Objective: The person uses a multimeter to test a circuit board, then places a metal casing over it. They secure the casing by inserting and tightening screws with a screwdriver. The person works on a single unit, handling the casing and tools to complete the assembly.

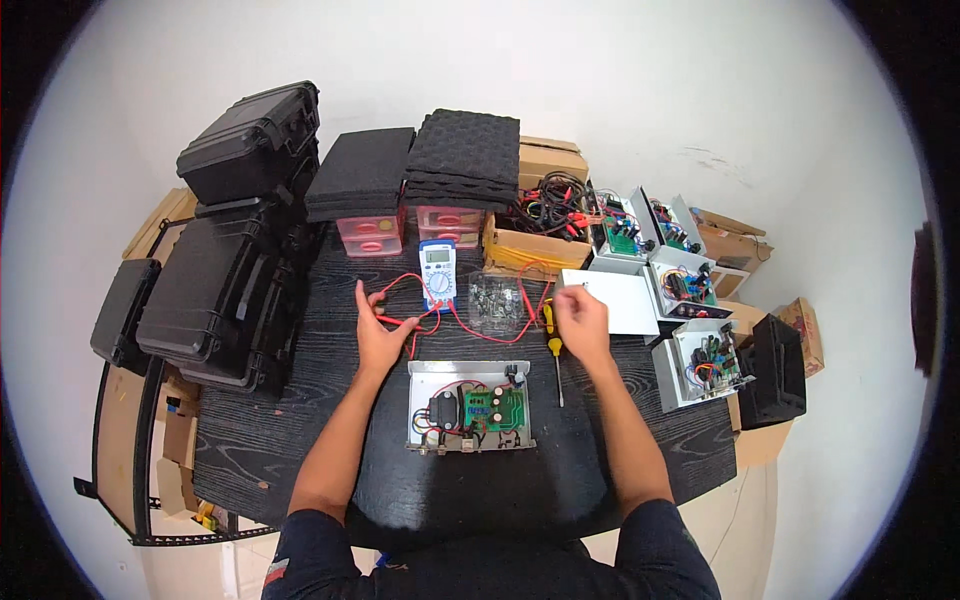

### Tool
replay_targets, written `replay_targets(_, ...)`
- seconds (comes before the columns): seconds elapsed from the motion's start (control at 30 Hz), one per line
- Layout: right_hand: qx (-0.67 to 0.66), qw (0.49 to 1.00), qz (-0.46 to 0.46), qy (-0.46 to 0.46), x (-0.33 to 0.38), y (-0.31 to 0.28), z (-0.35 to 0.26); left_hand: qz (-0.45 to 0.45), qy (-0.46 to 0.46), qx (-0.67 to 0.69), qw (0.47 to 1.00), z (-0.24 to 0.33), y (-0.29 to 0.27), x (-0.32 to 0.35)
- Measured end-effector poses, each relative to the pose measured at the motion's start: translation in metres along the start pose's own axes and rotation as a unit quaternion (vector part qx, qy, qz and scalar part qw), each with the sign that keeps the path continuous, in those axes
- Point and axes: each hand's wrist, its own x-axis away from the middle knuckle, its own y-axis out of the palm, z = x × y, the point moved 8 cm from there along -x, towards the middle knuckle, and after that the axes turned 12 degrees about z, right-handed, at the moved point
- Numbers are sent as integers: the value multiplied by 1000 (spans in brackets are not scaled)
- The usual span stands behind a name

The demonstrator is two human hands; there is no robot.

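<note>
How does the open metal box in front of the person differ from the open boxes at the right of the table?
The open metal box by the hands lies flat and alone at the table's middle; the open boxes at the right stand clustered near its edge, some tilted. A yellow-handled screwdriver lies beside the near box only. All hold green circuit boards and coloured wiring.

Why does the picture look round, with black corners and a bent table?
Head view: a fisheye lens bows the table edges and blacks out the corners; light is even and soft, with the hands and meter sharp and no strong glare.
</note>
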Motion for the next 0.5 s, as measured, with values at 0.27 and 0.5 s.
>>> replay_targets(0.27,-315,861,267,298,80,-83,105,-51,78,-91,992,-24,16,3)
replay_targets(0.5,-468,770,152,407,61,-58,154,-44,100,-29,994,-22,10,2)
